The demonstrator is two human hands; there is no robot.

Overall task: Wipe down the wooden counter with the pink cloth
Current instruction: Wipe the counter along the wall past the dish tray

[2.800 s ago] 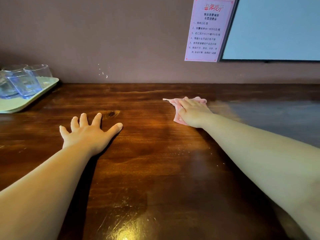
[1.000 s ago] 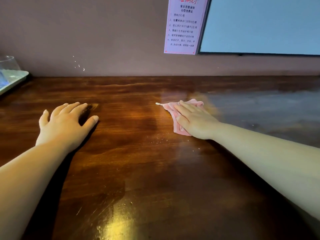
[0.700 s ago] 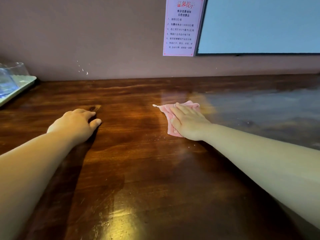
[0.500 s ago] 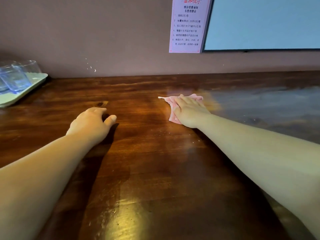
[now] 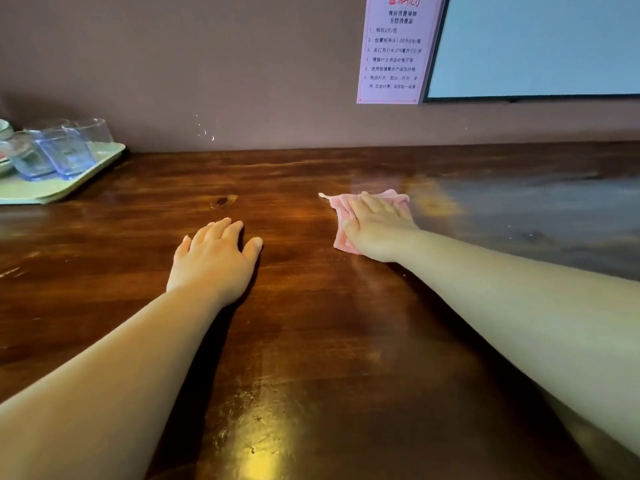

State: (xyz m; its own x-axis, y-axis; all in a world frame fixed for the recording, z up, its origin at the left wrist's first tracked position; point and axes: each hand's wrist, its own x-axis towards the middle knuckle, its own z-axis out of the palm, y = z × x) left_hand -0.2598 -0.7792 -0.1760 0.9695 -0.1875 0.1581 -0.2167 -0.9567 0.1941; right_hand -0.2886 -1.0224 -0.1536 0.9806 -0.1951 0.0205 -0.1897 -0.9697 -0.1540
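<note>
A dark, glossy wooden counter [image 5: 304,334] fills the lower view and runs back to the wall. The pink cloth [image 5: 341,211] lies flat on it right of the middle, mostly covered by my right hand [image 5: 375,225], which presses it down with straight fingers. My left hand [image 5: 214,258] rests palm down on the bare wood to the left of the cloth, fingers relaxed and holding nothing.
A pale green tray [image 5: 52,188] with several clear glasses [image 5: 65,150] stands at the far left against the wall. A pink notice [image 5: 394,50] and a framed pale screen [image 5: 540,46] hang on the wall above the counter's right side.
My left hand has slid to the right along the wood, closer to the cloth. My right hand still presses the cloth in about the same place. The view has swung left, showing more of the tray.
</note>
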